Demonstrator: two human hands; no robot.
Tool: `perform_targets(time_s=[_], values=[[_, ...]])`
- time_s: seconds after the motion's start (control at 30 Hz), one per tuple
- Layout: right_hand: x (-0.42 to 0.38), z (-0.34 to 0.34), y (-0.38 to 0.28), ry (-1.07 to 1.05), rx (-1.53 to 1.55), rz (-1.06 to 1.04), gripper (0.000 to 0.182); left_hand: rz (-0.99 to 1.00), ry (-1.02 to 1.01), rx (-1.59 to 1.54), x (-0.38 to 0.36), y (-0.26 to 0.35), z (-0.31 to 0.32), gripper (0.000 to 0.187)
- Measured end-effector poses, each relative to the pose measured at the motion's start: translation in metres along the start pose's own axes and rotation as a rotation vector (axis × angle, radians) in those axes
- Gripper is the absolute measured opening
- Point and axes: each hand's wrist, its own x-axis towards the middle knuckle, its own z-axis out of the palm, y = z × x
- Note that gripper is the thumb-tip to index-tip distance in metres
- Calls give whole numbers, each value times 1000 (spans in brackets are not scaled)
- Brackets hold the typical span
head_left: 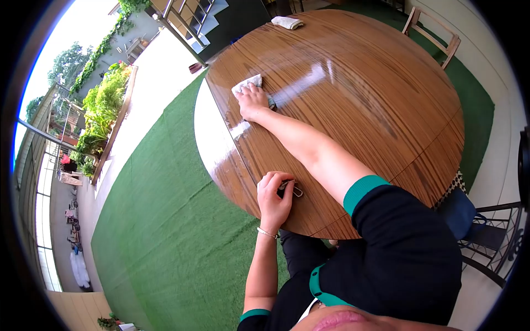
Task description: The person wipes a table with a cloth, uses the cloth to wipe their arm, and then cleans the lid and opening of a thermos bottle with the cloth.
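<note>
On the round brown wood-grain table [353, 105], my right hand [253, 102] presses a light patterned cloth [247, 84] flat near the left edge, its fingers over the cloth. My left hand [274, 199], with a bracelet at the wrist, is by the table's near left edge. Its fingers are curled round a small dark object with a metal loop [298, 191] that sticks out to the right. My palm hides most of that object. A second folded white cloth [287, 22] lies at the table's far edge.
Green carpet [165, 220] surrounds the table. A wooden chair [433, 36] stands at the far right, and a dark metal chair [491, 234] is at the near right. Stair railings [185, 27] rise behind the table. Plants [105, 110] grow in a bed at the left.
</note>
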Motion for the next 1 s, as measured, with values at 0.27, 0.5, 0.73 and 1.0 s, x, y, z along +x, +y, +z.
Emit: perform_targets(time_s=[0.27, 0.5, 0.73, 1.0], values=[[-48, 43, -105, -265, 140, -822, 38, -19, 11, -1, -2, -1, -1, 9], [-18, 36, -104, -213, 50, -656, 41, -7, -4, 78, -3, 0, 1, 10], [75, 53, -92, -186, -72, -389, 41, 34, 20, 72, -1, -2, 1, 16], [148, 46, -69, -311, -213, -59, 50, 19, 12, 30, 0, -6, 0, 14]])
